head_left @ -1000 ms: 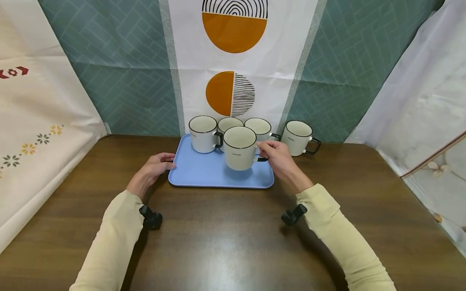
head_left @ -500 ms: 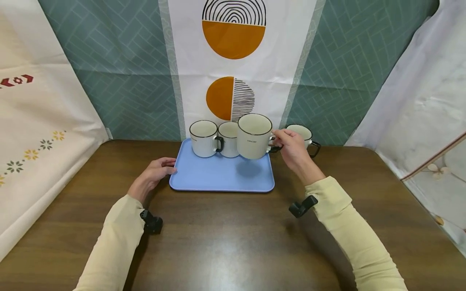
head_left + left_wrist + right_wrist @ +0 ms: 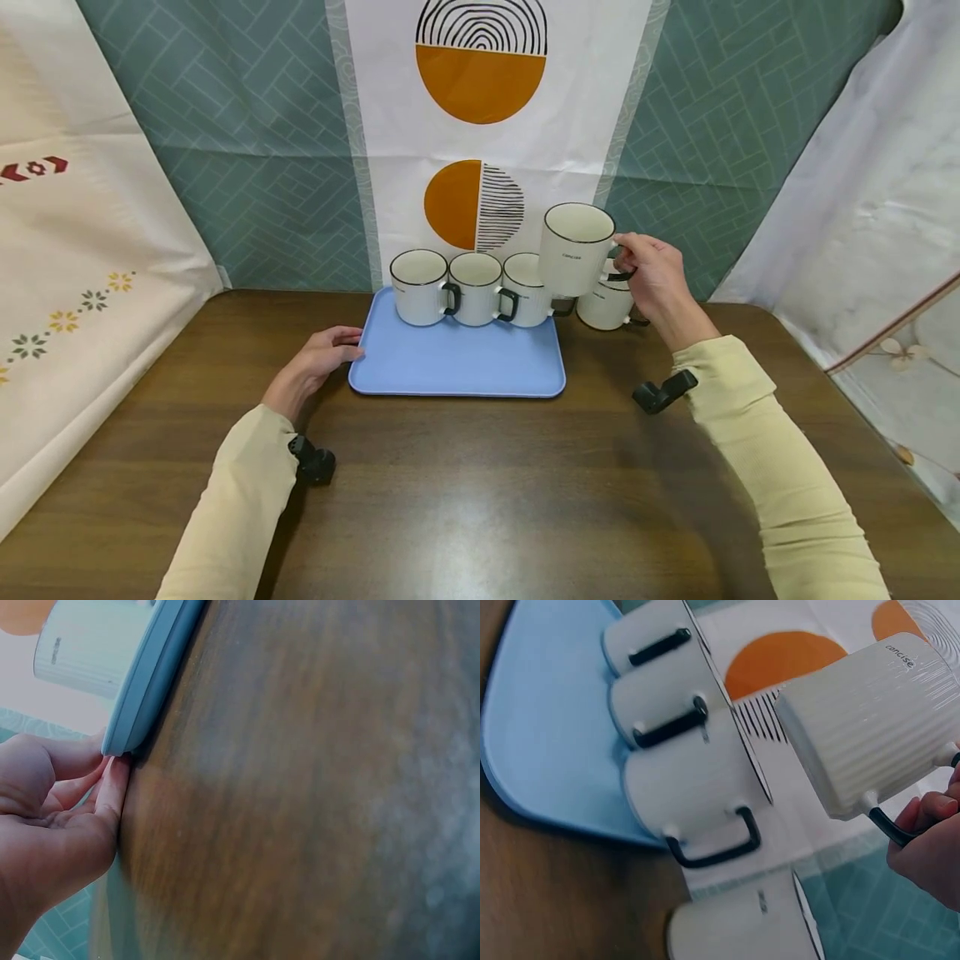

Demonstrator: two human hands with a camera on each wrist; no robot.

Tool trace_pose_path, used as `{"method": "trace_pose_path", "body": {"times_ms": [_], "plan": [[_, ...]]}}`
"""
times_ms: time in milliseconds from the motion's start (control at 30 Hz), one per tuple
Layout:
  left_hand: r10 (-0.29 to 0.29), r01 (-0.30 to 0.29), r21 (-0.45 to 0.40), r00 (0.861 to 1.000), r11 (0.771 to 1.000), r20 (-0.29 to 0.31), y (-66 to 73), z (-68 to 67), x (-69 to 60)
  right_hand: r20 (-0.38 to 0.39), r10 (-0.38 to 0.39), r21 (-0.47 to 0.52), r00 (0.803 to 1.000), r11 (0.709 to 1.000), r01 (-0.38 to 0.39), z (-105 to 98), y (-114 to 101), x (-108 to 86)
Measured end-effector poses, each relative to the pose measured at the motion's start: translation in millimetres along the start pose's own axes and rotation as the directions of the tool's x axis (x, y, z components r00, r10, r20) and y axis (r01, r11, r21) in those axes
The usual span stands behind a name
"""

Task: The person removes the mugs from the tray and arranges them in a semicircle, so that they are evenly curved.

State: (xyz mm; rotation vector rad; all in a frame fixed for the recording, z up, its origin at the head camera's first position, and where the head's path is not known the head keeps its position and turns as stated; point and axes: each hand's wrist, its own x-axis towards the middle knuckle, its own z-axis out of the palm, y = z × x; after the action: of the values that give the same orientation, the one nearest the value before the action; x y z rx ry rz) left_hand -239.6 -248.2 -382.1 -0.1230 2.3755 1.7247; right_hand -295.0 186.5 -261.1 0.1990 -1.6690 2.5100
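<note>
By its black handle, my right hand (image 3: 656, 271) grips a white ribbed mug (image 3: 573, 262) with a dark rim. The mug is upright in the air, above and in front of another white mug (image 3: 602, 310) standing on the table. In the right wrist view the held mug (image 3: 870, 724) reads "concise", and fingers curl round its handle. A blue tray (image 3: 457, 367) has three similar mugs (image 3: 418, 296) in a row along its far edge, handles to the right. My left hand (image 3: 318, 358) pinches the tray's left edge; in the left wrist view thumb and fingers meet at the rim (image 3: 150, 682).
The brown wooden table (image 3: 450, 483) extends on both sides of the tray and towards me. A teal and white patterned cloth (image 3: 292, 167) hangs directly behind the mugs. Pale cloths (image 3: 97, 275) close off the left and right sides.
My right hand has carried the mug up and to the right, from over the tray to above the mug on the table. The left hand stays at the tray edge.
</note>
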Motion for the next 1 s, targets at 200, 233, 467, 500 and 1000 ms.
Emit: {"method": "trace_pose_path", "body": {"times_ms": [200,233,467,500,1000], "plan": [[-0.001,0.001,0.001,1.0,1.0,0.003,-1.5,0.4,-0.8,-0.081,-0.009,0.04,0.997,0.999,0.012,-15,-13,8.6],[-0.001,0.001,0.001,1.0,1.0,0.004,-2.1,0.4,-0.8,-0.101,-0.012,0.052,0.995,0.999,0.018,-17,-14,10.0],[-0.002,0.002,-0.001,1.0,1.0,0.002,-4.7,1.8,-0.2,-0.219,-0.029,0.141,0.975,0.988,0.06,-40,-25,20.3],[0.001,-0.001,0.003,1.0,1.0,0.004,-4.7,1.8,0.0,-0.242,-0.031,0.156,0.97,0.985,0.071,-43,-27,22.1],[0.011,-0.011,-0.003,1.0,1.0,-0.012,-3.1,-2.9,0.7,-0.52,0.002,0.275,0.854,0.947,0.165,-89,-34,36.2]]}}
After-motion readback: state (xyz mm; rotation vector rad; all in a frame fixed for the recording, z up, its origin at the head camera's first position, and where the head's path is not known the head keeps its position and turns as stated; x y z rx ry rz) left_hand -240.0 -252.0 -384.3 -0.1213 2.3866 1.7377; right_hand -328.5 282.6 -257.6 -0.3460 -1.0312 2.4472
